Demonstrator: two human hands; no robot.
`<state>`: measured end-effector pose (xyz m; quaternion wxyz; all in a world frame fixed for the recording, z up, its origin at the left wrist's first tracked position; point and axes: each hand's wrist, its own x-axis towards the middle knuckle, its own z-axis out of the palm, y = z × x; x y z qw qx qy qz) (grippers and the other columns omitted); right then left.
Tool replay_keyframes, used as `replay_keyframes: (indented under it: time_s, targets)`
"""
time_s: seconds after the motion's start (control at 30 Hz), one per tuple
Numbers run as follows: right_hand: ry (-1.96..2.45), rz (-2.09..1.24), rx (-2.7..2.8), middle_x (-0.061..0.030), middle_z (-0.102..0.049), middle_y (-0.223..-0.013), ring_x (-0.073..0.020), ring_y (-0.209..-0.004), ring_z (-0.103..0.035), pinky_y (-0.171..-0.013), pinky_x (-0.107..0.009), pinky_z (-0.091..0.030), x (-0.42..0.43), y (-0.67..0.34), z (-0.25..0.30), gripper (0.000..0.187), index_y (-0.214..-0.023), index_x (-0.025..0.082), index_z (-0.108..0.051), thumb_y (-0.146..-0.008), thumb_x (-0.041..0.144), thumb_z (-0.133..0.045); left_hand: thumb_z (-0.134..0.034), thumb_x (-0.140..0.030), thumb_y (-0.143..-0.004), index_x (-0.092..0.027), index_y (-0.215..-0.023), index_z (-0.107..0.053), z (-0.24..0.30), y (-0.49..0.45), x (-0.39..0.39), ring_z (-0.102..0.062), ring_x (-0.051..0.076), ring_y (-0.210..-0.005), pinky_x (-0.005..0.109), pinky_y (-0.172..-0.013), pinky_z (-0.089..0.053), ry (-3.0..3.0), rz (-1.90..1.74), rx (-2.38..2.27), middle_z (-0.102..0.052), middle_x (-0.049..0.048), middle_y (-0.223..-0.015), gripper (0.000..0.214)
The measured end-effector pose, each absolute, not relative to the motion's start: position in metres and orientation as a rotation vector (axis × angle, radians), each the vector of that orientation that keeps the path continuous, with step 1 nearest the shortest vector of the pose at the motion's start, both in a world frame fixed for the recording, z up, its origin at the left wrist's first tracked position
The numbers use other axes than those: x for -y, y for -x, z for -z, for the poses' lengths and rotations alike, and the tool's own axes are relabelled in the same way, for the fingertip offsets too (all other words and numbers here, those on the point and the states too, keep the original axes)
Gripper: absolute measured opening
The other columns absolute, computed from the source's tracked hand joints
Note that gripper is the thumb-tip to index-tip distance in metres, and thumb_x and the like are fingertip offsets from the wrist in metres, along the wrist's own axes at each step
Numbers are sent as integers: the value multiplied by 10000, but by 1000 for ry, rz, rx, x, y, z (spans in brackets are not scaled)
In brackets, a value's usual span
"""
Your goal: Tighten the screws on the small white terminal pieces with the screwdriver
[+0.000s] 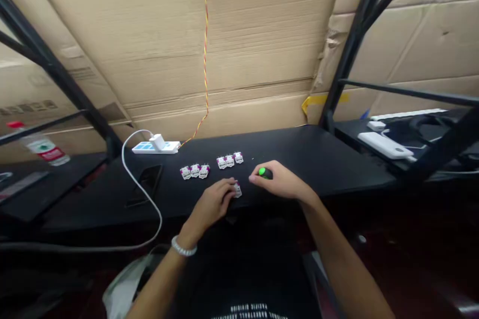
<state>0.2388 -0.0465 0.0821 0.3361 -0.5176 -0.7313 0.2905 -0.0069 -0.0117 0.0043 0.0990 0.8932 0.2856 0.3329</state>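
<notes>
The left hand pinches a white-and-purple module between thumb and fingers at the near part of the black table, in front of the person. The module's visible long axis runs roughly away from the person, its white end pointing toward the body; the fingers hide the rest.

The right hand, just to the right and apart from the module, curls closed around a green-and-black tool handle. Its green end points up and slightly left, while the black body runs back into the palm; the tip cannot be made out.

Beyond the hands, 6 similar modules lie in 2 side-by-side groups: 3 at left and 3 at right, each row running left to right, its right end slightly farther away. A white power strip lies lengthwise behind, near the cardboard.
</notes>
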Motion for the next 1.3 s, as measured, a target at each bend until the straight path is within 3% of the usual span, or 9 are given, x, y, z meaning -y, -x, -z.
replay_keyframes:
  time_s: [0.73,0.83,1.0,1.1,1.3]
  targets:
    - [1338,-742,1880,-37,-748,-797,-208,-791,-648,-768,-323,-468,48,-240,-84,262,-803,173,-764,-890,394,-653,-557,-140,-1039,-202,-1032,-672,-5,7,14,-715,264,-1240,439,-1073,-608,-2706,-920,-848,-761,104,-1231,131]
    - [1200,-734,1779,-25,-713,-827,-193,-779,-625,-758,-320,-478,46,-244,-79,231,-948,187,-741,-896,399,-665,-543,-119,-1026,-201,-1024,-660,-4,2,19,-710,275,-1237,448,-1062,-609,-2695,-928,-901,-743,122,-1244,142]
    - [760,-1019,1532,8,-608,-866,-164,-772,-587,-696,-291,-505,46,-254,-70,379,-1303,245,-571,-985,451,-572,-528,-88,-992,-203,-967,-628,-3,-8,26,-727,281,-1167,439,-998,-631,-2639,-1001,-970,-728,125,-1194,154]
    - [792,-1008,1529,-29,-664,-977,-182,-901,-649,-769,-308,-566,53,-252,-76,416,-1344,254,-586,-991,467,-637,-519,-89,-987,-207,-964,-615,-2,-10,28,-734,280,-1142,433,-982,-636,-2614,-1029,-996,-725,121,-1171,154]
    - [867,-616,1323,-70,-751,-1073,-197,-869,-688,-780,-336,-611,49,-234,-81,492,-1213,226,-735,-832,521,-834,-501,-91,-990,-211,-994,-588,8,-11,28,-724,281,-1158,444,-1010,-627,-2635,-1073,-1046,-711,123,-1158,148]
